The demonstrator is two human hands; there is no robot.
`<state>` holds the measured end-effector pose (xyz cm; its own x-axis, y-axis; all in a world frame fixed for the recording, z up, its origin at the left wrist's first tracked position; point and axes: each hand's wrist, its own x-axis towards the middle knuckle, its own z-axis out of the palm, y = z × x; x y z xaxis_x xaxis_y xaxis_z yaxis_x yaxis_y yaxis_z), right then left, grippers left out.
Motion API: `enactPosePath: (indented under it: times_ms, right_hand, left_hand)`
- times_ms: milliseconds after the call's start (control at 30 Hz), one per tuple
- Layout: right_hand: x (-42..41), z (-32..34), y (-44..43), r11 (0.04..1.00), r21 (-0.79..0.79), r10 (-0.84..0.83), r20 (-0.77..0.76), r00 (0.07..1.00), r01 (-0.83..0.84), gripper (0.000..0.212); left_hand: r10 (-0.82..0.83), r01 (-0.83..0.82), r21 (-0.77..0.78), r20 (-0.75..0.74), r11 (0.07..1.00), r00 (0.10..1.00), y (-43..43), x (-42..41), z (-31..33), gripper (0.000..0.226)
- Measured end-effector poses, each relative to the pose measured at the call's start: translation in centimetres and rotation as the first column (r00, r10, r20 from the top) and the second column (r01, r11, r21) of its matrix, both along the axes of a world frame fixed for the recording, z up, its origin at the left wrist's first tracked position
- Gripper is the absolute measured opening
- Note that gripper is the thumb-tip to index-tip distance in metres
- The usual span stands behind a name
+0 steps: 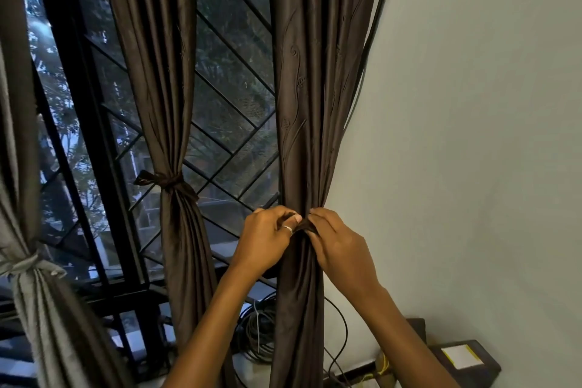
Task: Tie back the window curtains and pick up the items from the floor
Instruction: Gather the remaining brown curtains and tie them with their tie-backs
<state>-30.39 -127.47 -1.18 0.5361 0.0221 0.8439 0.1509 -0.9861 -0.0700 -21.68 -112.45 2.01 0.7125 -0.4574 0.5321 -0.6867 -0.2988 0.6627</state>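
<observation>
Curtain (302, 104) bunched tight at its waist

The dark brown curtain hangs beside the pale wall (472, 135), and its folds are drawn together into a narrow neck right at the fingers. The left hand (267, 239) is at the left of the neck; its curled fingers (274, 214) and its thumb, which wears a silver ring (288, 229), pinch a dark strip of fabric (305, 225). The right hand (337, 242) is opposite, its fingers (318, 214) curled and clamped on the same strip, the two hands nearly touching. Above the fingers the cloth spreads in long pleats with a stitched vine pattern; below them it falls straight between the forearms.

Left of the fingers and slightly higher, a second curtain (163, 72) of the same brown is cinched by a knotted band (168, 181). Further left and lower than the fingers, a grey curtain (47, 318) is bound by its own tie (28, 264). Behind all three runs a black window grille (226, 104) with diagonal bars. Below the fingers, behind the curtain, lies a coil of cables (258, 331), and a thin black cable (345, 324) loops out to the right. Down to the right of the fingers, against the wall, sits a dark box (466, 365) with a white and yellow label
</observation>
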Motion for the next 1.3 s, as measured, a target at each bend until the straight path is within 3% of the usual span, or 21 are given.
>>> enactPosePath:
  times_ms: [167,333,467,700,900,1300]
  right_hand:
    - [-0.5,-0.8,-0.1,1.0,0.011,-0.02,0.074,0.997,0.02,0.017]
    - [-1.2,0.0,-0.3,0.991,0.133,0.008,0.06,0.998,-0.016,0.004]
    - [-1.0,0.3,-0.6,0.993,0.116,-0.026,0.035,0.999,0.021,0.023]
    - [-1.4,0.6,-2.8,0.976,0.206,-0.061,-0.031,0.998,0.066,0.026]
    - [-1.2,0.6,-2.5,0.962,0.261,-0.059,-0.073,0.996,0.077,0.025]
    - [-1.5,0.9,-1.4,0.868,0.483,-0.002,-0.218,0.976,0.11,0.01]
  left_hand:
    - [0.023,-0.024,-0.02,-0.036,1.0,0.999,-0.1,-0.2,-0.5,0.017]
    - [0.086,-0.073,-0.165,0.07,0.984,0.994,0.3,-1.4,-1.6,0.014]
    - [0.127,-0.083,-0.225,0.187,0.971,0.974,0.7,-1.6,-2.3,0.014]
    - [0.199,-0.15,-0.17,0.321,0.974,0.926,3.1,-0.2,-2.7,0.026]
    - [0.216,-0.187,-0.126,0.28,0.974,0.935,3.1,0.0,-2.9,0.013]
    - [0.197,-0.188,-0.072,0.142,0.979,0.97,2.5,-0.6,-2.7,0.021]
